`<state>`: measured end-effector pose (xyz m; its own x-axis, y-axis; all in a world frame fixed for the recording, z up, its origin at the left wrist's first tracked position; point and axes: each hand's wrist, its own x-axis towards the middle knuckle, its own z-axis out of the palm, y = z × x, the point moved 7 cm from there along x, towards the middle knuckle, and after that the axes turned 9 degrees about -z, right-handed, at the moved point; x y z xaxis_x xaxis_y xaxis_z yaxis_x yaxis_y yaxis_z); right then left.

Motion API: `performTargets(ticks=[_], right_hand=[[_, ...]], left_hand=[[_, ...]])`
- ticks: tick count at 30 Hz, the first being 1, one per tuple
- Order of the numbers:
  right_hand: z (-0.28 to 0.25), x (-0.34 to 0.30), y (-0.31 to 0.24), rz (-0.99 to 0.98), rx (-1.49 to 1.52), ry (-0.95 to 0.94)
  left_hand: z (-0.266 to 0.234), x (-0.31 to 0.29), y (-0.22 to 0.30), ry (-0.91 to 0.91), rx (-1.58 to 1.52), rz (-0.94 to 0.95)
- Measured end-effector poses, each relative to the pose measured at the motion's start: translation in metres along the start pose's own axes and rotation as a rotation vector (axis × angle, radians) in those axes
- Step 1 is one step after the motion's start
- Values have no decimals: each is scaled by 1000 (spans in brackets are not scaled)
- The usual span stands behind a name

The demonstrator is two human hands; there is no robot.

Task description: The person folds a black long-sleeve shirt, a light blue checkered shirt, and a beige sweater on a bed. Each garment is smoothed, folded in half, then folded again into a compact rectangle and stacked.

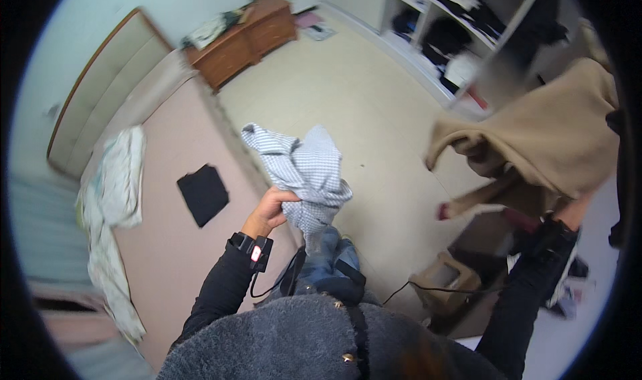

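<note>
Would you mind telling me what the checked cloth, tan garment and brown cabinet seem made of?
Checked cloth in the left hand: matte, thin woven fabric, perhaps cotton, judging by its small, soft folds.
Tan garment at the right hand: matte, thicker-looking fabric, possibly wool or fleece, as it drapes in broad folds.
Brown cabinet: probably wood or veneer, smooth-looking, given its reddish-brown panelled front.

room over floor (384, 106) btwn bed (174, 136) & shelves (426, 13), tan garment (545, 132) blocking R side, brown box (438, 302) w/ cable (461, 290) lower R

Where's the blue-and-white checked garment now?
In the head view, the checked garment is near the middle, in the left hand, just right of the bed.
</note>
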<state>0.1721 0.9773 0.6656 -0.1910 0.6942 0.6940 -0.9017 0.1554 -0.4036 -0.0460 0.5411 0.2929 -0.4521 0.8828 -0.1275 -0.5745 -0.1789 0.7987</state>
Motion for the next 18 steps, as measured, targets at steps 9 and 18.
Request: performTargets(ticks=[9,18], right_hand=[[328,-344,221,1350,1129,-292],[469,-637,158,1055,1238,-522]], left_hand=[[-100,-107,-64,455,-30,-151],[-209,-222,-97,521,120,-176]])
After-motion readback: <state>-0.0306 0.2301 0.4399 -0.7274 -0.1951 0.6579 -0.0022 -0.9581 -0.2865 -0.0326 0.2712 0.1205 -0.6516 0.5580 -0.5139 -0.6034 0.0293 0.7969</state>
